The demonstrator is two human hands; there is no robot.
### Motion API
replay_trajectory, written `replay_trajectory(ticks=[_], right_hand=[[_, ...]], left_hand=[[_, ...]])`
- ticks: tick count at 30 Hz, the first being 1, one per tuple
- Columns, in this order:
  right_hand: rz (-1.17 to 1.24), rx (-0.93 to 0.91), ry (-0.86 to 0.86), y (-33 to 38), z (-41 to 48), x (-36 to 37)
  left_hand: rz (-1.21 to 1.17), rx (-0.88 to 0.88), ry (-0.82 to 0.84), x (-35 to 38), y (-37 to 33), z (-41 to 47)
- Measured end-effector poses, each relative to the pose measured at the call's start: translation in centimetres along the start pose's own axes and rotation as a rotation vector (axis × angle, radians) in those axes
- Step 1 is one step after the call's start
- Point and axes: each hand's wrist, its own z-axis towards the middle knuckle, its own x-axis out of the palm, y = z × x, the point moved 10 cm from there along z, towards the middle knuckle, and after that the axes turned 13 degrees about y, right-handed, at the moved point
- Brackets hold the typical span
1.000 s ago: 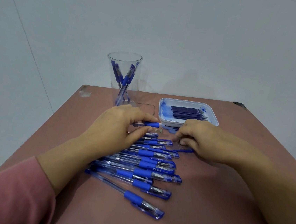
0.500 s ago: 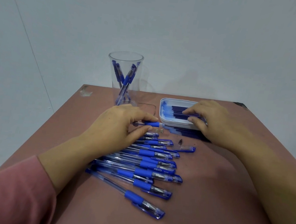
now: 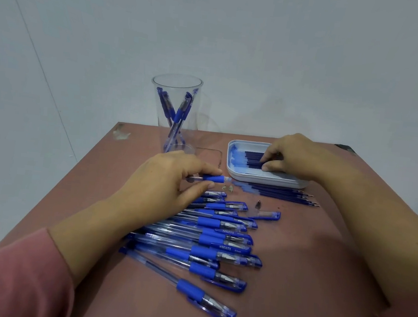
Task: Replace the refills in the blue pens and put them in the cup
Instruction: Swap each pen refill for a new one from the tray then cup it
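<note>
Head view: left hand [image 3: 169, 180] pinches pen [image 3: 213, 178] pointing right; right hand [image 3: 293, 157] pinches refills [image 3: 250, 159].

Blue pens [image 3: 209, 243] lie fanned in a row on the table, capped, tips pointing right. One pen barrel [image 3: 213, 179] with a blue grip is uncapped, pinched level in the left hand [image 3: 164, 179]. Dark blue refills [image 3: 251, 160] fill the white tray [image 3: 230, 165], and spare refills [image 3: 276, 192] lie just before it. The clear cup [image 3: 174, 108] stands upright, holding a few pens.
</note>
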Motion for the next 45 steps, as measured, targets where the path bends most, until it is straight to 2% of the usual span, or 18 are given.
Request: replay_trajectory(ticks=[9,13,19,27,35,45], right_hand=[[0.09,-0.025,-0.165,1.1,-2.9,-2.1],[0.201,-0.106,-0.215,3.3,-7.0,-3.0],[0.24,-0.256,-0.203,5.2,-11.0,-1.3],[0.396,-0.333,-0.247,4.1,-10.4,-0.4],[0.358,-0.391,-0.304,5.3,-10.1,-0.3],[0.38,-0.367,-0.34,4.4,-10.1,-0.6]], left_hand=[[0.001,-0.011,-0.001,-0.1,0.1,0.0],[0.007,-0.016,-0.001,-0.1,0.2,0.0],[-0.014,-0.021,-0.013,-0.2,0.2,-0.1],[-0.037,-0.041,-0.032,-0.4,0.4,-0.1],[-0.1,-0.047,-0.041,-0.4,0.4,-0.2],[-0.156,-0.056,-0.071,-0.6,0.8,-0.3]])
